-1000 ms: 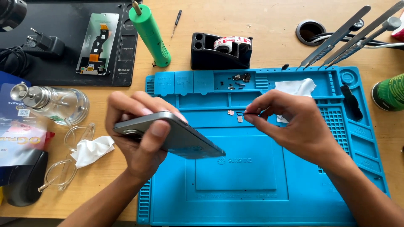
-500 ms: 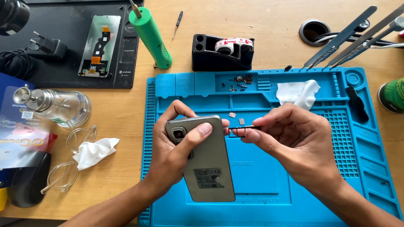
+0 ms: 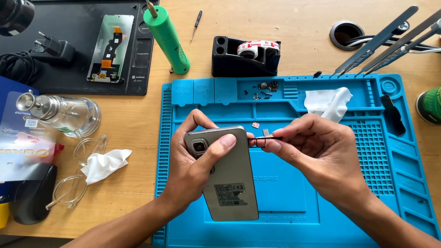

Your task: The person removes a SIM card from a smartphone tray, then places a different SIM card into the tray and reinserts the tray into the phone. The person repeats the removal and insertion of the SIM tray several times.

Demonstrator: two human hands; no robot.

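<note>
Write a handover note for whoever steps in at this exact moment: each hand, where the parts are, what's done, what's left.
Left hand: grips the grey phone back side up, camera end away from the person, over the blue work mat.
Right hand: pinches the thin dark card tray by its outer end, its other end at the phone's side edge.
Two tiny chips lie on the mat just beyond the tray; small screws and parts sit in the mat's top compartment.
Done: the phone's back cover is on.
Left: the tray is not yet flush in the phone's side.
</note>
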